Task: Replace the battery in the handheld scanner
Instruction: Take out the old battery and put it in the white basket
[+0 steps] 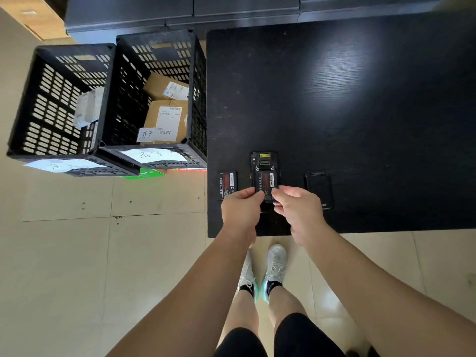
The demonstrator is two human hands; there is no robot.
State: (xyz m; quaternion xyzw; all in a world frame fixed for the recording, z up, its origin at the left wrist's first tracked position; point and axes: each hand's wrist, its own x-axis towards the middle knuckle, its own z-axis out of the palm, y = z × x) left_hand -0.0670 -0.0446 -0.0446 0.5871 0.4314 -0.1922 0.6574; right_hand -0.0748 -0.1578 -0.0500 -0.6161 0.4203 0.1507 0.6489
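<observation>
Far left of both hands, on the tiled floor (64, 253), two black slotted crates stand side by side: the left crate (38, 104) holds a pale wrapped parcel (88, 108), the right crate (192, 99) holds two cardboard boxes (164, 117) with shipping labels. Handwritten paper sheets (152, 155) hang on the near crate walls; something green (144, 173) shows under the right one.

Just left of the left hand (240, 210), a spare battery (226, 185) lies flat on the black table (360, 99), label up, its near corner close by the fingers, touching or not can't tell. Left hand's thumb and fingertips pinch the near left edge of a second battery (267, 182). Right hand (298, 210) pinches the same battery's near right edge, so both hands are clamped on it.

That battery sits over the open back of the handheld scanner (264, 161), which lies face down beyond the hands near the table's front edge; yellow-labelled scan window at its far end. Seated or only resting on top: can't tell.

Right of the right hand, just beside its knuckles, a black back cover (318, 188) lies flat on the table, apart from the scanner.

Below the hands, past the table edge, white sneakers (275, 264) on the floor.
</observation>
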